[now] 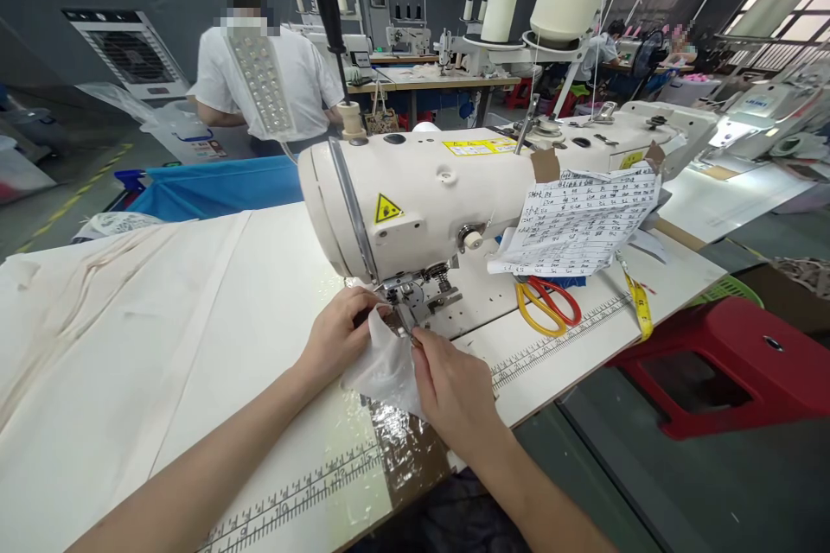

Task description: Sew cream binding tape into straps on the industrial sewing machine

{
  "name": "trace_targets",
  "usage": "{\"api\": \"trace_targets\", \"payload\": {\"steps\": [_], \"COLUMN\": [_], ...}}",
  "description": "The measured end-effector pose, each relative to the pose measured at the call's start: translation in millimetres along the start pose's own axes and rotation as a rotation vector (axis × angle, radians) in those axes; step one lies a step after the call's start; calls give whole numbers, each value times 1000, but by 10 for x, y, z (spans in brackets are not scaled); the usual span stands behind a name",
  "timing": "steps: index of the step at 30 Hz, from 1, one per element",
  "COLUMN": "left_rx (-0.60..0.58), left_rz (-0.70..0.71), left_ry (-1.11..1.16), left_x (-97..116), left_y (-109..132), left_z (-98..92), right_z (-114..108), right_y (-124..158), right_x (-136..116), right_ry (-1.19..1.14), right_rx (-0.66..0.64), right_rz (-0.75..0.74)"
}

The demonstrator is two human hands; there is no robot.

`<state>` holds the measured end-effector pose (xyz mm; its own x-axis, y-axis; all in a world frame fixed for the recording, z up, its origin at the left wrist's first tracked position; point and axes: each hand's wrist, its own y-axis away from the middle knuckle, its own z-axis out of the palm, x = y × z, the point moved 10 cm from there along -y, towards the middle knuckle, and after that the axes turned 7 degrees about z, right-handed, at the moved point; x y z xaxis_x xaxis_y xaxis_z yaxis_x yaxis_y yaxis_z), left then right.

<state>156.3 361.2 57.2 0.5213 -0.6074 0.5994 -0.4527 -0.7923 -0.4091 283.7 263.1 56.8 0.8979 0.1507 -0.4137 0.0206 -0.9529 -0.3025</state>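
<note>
A small piece of thin white fabric (382,363) lies under the needle area of a white sewing machine (415,199). My left hand (341,330) is closed on the fabric's left side, beside the presser foot. My right hand (457,384) is closed at the fabric's right edge. From its fingertips a slim metal tool (408,321), which looks like tweezers, points at the presser foot. Most of that tool is hidden in the hand. The stitching point itself is partly covered by fabric and fingers.
Scissors (539,311) with red and yellow handles and a yellow tape measure (639,307) lie right of the machine. A handwritten sheet (577,220) hangs on its body. Pale fabric pieces (84,294) cover the table's left. A red stool (732,363) stands right; a person (259,91) is behind.
</note>
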Motion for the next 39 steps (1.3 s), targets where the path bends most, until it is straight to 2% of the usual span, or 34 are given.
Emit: {"api": "trace_targets", "payload": {"steps": [4, 11, 14, 21, 27, 30, 33, 36, 39], "left_rx": [-16, -9, -2, 5, 10, 19, 28, -26, -108], "left_rz": [31, 96, 89, -32, -4, 68, 253, 463, 544], "left_ry": [-43, -250, -225, -79, -79, -121, -233, -370, -436], "left_x": [63, 117, 92, -25, 2, 62, 235, 425, 483], "left_y": [-5, -16, -18, -2, -1, -8, 1, 53, 91], "left_z": [10, 56, 44, -2, -8, -26, -29, 45, 101], "right_z": [12, 5, 6, 16, 14, 13, 19, 25, 7], "right_y": [0, -2, -2, 6, -21, -25, -24, -28, -4], "right_x": [-12, -51, -45, -17, -15, -26, -49, -80, -94], "right_ry": [20, 61, 62, 62, 75, 96, 119, 144, 162], "right_rx": [-12, -29, -34, -46, -43, -32, -19, -2, 16], "right_rz": [-1, 0, 9, 28, 44, 48, 40, 32, 41]}}
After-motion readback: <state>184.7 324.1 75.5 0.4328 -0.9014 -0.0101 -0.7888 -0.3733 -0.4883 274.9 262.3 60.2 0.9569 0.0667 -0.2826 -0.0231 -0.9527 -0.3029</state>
